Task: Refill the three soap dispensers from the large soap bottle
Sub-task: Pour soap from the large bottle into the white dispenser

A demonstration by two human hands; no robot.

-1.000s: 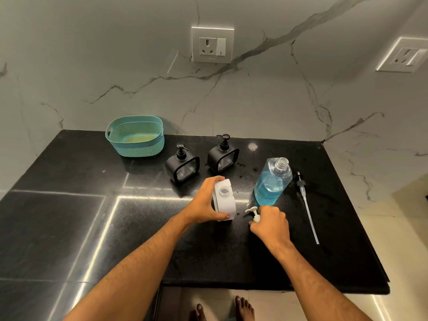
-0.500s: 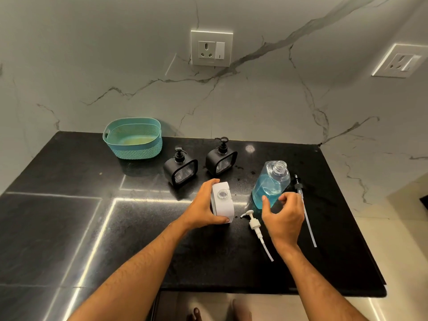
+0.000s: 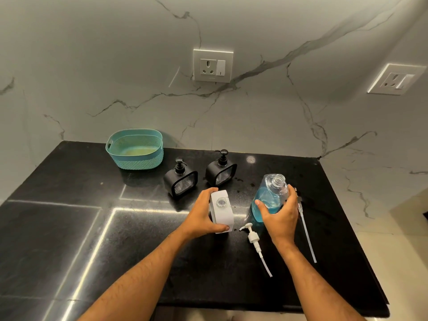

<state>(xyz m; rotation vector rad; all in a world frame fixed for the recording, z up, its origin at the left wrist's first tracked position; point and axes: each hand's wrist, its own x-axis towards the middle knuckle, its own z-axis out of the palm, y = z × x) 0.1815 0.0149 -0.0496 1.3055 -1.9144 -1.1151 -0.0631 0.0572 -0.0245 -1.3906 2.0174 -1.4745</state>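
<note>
Black polished stone countertop (image 3: 69, 228) against veined white marble wall, two wall sockets above. Left hand (image 3: 201, 216) wrapped round the white square soap dispenser (image 3: 221, 212), mouth uncapped and facing up; right hand (image 3: 281, 214) curled about the large clear bottle of blue soap (image 3: 266, 200), also uncapped, just right of the dispenser. Next, by the look of it: lift, tilt slowly, bring neck close over the small opening, keep the dispenser braced, pour thin to avoid spilling. Counted: three dispensers, one white, two black square dispensers (image 3: 180, 180) (image 3: 221, 169) behind with pumps on; one bottle; two loose pumps, white pump with tube (image 3: 253, 237) and long-tubed pump (image 3: 305, 228); one teal perforated basket (image 3: 135, 149).
</note>
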